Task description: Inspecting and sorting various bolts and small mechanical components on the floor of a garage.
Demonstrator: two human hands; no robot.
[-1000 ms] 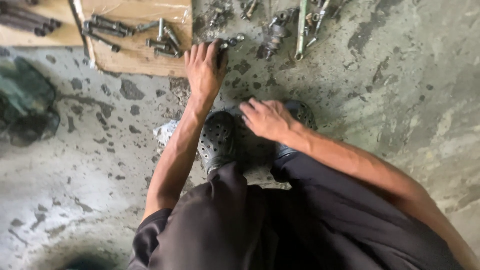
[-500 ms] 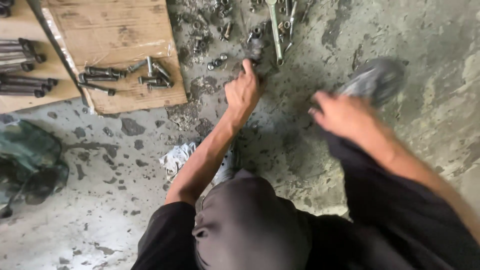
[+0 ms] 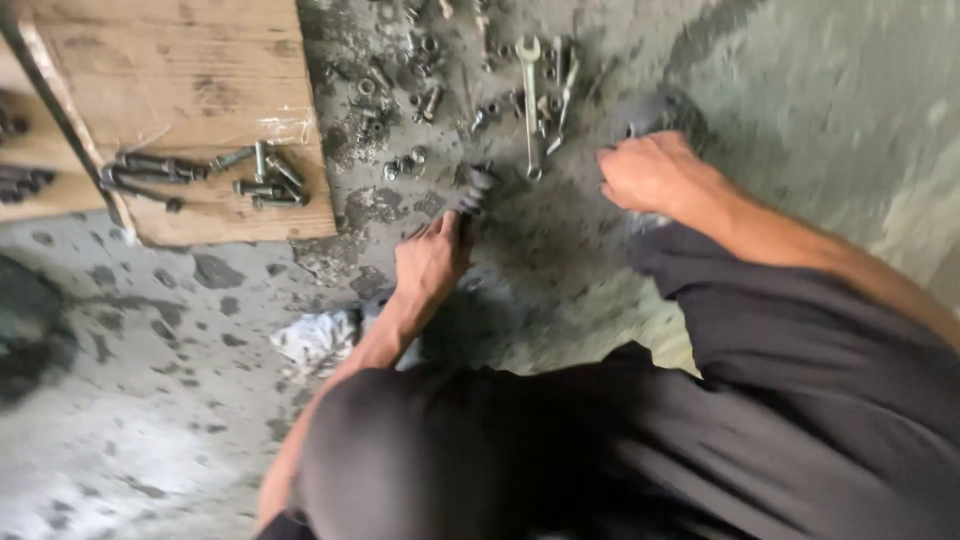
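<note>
Reaching forward, the left hand point(image 3: 428, 262) is seen with fingertips pinching a dark ribbed part point(image 3: 476, 188) lying just ahead, long axis pointing away; the right hand point(image 3: 652, 172) rests curled, farther right on the floor point(image 3: 800, 110)

Two hands: left point(image 3: 432, 262), right point(image 3: 652, 172). One spanner point(image 3: 530, 100) between them. One cardboard point(image 3: 190, 110) left of the left hand.

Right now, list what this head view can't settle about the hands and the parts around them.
- Left hand: motion blur smears its fingertips and the dark part beside them; grip unclear.
- Right hand: fingers curl under, hiding anything beneath.
- Small nuts and bolts on the floor: too small and blurred to count.
- Dark rods on the cardboard: cut off by the left edge.
- Wrench: its size cannot be read.
</note>
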